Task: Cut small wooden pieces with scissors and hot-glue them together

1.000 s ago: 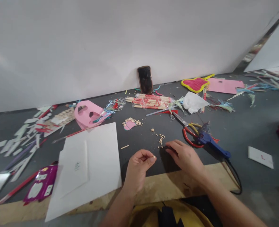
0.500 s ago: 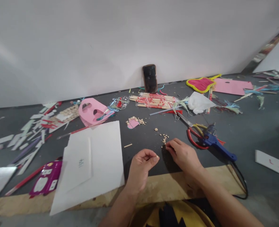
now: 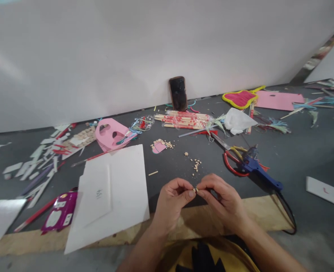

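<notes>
The small pale pieces [image 3: 195,190] were at the near middle of the table, raised between the two hands and partly hidden by the fingers; their exact number could not be told. The left hand [image 3: 171,204] pinched them between thumb and forefinger, and the right hand [image 3: 223,201] did the same from the right, the fingertips of both hands meeting or nearly so. Just beyond lay a scatter of loose bits [image 3: 197,165], with a small cluster [image 3: 186,153] farther off. To the left was a short stick [image 3: 153,173], and beyond it a pink shape [image 3: 159,147] with bits along its far edge. White sheets [image 3: 129,189] lay left of the hands, a purple packet [image 3: 59,210] farther left. On the right, a blue glue gun [image 3: 257,169] lay beside red-handled scissors [image 3: 220,142]. At the far side were wrapped sticks [image 3: 185,120] and a phone [image 3: 178,93] leaning on the pale wall [image 3: 113,56].
</notes>
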`<act>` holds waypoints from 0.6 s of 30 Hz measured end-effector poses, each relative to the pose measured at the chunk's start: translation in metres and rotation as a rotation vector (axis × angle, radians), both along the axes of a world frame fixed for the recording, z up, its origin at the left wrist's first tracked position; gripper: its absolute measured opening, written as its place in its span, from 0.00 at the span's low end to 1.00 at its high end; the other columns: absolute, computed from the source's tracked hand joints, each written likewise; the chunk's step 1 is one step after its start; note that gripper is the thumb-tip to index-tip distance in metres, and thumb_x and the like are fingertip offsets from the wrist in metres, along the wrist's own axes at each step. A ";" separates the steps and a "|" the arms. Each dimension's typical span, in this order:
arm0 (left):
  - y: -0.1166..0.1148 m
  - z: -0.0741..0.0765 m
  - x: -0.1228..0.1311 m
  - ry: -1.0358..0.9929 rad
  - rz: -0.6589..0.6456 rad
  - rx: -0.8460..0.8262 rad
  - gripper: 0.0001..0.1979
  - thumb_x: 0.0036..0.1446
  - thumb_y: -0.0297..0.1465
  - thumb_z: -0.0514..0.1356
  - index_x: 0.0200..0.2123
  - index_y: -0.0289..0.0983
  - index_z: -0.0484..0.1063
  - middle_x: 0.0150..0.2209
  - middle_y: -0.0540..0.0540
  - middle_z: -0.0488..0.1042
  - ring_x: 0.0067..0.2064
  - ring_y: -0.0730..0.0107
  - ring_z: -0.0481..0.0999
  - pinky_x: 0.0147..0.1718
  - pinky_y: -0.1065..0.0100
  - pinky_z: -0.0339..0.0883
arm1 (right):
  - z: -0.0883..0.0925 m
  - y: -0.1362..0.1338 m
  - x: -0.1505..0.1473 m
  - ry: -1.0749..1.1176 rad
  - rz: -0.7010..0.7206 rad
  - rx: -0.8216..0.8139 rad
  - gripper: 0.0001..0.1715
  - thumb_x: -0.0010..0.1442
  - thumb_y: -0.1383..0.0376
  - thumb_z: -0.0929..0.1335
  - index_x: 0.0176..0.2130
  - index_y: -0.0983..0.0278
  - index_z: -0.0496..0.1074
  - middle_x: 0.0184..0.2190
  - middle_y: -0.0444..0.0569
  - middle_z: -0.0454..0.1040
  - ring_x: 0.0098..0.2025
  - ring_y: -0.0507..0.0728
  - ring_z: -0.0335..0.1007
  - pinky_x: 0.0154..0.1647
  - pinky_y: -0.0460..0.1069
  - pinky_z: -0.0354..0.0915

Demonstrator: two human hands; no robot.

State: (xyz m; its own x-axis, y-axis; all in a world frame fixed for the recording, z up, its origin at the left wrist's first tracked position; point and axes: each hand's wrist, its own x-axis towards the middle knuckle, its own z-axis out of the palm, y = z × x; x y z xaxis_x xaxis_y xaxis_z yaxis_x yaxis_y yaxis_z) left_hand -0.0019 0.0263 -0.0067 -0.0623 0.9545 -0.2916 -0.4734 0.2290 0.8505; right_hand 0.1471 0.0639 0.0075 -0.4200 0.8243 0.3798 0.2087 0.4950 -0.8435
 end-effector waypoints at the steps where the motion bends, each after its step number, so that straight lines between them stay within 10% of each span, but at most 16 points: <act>1: 0.000 0.001 0.001 -0.008 -0.004 0.002 0.05 0.45 0.26 0.68 0.26 0.36 0.74 0.25 0.53 0.72 0.29 0.79 0.67 0.31 0.76 0.60 | 0.000 0.000 0.000 0.005 0.003 0.002 0.06 0.59 0.71 0.65 0.35 0.61 0.70 0.29 0.44 0.70 0.32 0.52 0.67 0.33 0.47 0.65; 18: -0.004 0.002 0.001 0.025 -0.014 -0.020 0.06 0.43 0.28 0.69 0.25 0.35 0.74 0.24 0.51 0.71 0.28 0.77 0.66 0.29 0.74 0.60 | 0.003 -0.003 0.001 0.027 0.025 0.001 0.07 0.58 0.71 0.66 0.35 0.60 0.71 0.29 0.45 0.71 0.32 0.52 0.68 0.32 0.46 0.66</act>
State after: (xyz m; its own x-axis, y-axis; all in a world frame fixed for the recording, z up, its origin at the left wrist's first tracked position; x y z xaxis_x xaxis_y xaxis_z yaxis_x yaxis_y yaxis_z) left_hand -0.0005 0.0226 -0.0050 -0.0565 0.9494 -0.3090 -0.4492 0.2522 0.8571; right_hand 0.1486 0.0606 0.0104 -0.4298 0.8132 0.3925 0.1731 0.5008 -0.8481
